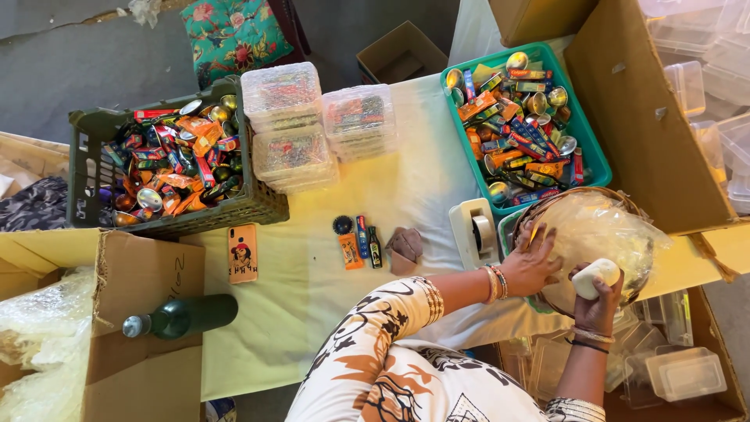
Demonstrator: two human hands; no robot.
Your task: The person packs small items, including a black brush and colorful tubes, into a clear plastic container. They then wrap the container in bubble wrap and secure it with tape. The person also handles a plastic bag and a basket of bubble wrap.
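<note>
Your left hand (533,262) lies flat, fingers spread, on the plastic bag (601,234) in the round basket (547,205), probably steadying it. Your right hand (598,297) is curled around a small white oval thing (595,277), perhaps a soap, just at the basket's 6 o'clock edge. The green tub (590,148) of bright packets sits at 11 o'clock from the basket, within easy reach, and the tape dispenser (474,232) at 9 o'clock beside it.
</note>
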